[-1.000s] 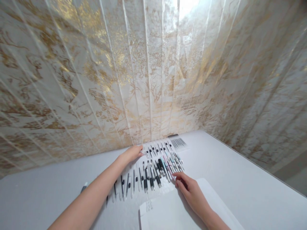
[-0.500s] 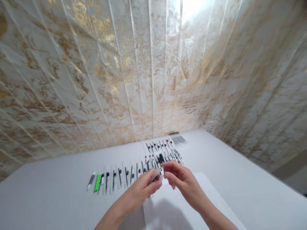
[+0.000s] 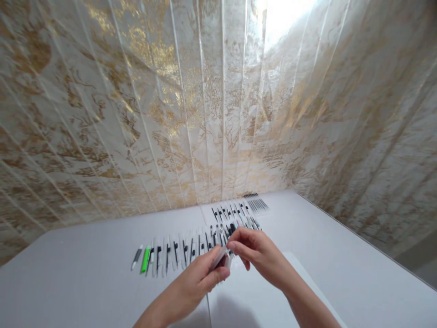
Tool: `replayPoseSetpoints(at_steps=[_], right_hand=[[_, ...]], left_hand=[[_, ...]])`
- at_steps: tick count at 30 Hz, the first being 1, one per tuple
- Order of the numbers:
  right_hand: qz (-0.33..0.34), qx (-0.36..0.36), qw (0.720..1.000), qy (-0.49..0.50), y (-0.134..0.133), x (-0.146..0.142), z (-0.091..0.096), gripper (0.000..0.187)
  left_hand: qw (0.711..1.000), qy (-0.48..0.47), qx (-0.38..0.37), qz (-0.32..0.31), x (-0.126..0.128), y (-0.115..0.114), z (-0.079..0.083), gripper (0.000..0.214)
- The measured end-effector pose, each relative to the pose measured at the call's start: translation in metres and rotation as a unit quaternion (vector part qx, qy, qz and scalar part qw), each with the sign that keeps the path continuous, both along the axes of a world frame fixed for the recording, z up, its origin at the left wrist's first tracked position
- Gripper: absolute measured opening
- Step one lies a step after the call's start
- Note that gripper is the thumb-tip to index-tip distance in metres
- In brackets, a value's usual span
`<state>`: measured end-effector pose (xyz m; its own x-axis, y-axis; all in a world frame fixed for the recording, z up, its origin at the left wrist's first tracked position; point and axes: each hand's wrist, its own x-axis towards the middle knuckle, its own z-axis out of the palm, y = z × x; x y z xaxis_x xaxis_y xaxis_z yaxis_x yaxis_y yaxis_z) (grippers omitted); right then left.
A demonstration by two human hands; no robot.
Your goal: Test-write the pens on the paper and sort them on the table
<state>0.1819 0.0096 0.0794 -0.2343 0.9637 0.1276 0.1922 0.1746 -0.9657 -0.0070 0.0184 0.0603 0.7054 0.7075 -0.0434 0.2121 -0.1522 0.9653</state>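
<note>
While my left hand (image 3: 200,275) clasps a slim translucent plastic piece (image 3: 219,258), probably for steadiness, I cannot tell whether my right hand (image 3: 254,246) pinches its upper end.

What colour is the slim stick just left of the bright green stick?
The slim stick is grey with whitish ends, seen best in the head view.

White glare (image 3: 287,23) glows on the shiny wall (image 3: 211,114), upper right; a soft shadow (image 3: 234,313) falls bottom middle; the pens (image 3: 167,257) look blurry.
</note>
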Motion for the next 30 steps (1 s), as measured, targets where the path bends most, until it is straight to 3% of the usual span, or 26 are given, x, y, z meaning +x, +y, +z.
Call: replayPoseSetpoints(at_steps=[2,7,11,18,23,27,30], right_hand=[[-0.028,-0.002,0.999,0.039,0.001,0.004,0.002,0.031],[-0.185,0.12,0.971,0.094,-0.007,0.03,0.022,0.029],[-0.22,0.158,0.959,0.086,-0.013,0.038,0.027,0.025],[-0.172,0.161,0.971,0.051,-0.013,0.026,0.023,0.024],[-0.132,0.203,0.968,-0.067,-0.015,0.013,0.019,0.023],[-0.03,0.205,0.961,-0.182,-0.017,0.0,0.016,0.018],[-0.035,0.172,0.961,-0.212,-0.02,-0.005,0.015,0.023]], left_hand=[[1.0,-0.006,-0.011,-0.006,-0.001,0.0,-0.001,0.021],[0.999,0.027,-0.025,-0.017,-0.005,0.003,-0.003,0.018],[0.999,0.049,0.0,-0.018,-0.005,0.002,-0.001,0.016],[0.998,0.065,0.006,-0.021,-0.002,0.002,-0.001,0.016],[0.999,0.033,-0.031,-0.028,0.002,0.002,-0.009,0.015],[0.991,-0.095,-0.089,0.017,0.008,0.002,-0.017,0.027],[0.961,-0.223,-0.152,0.063,0.012,0.002,-0.019,0.035]])
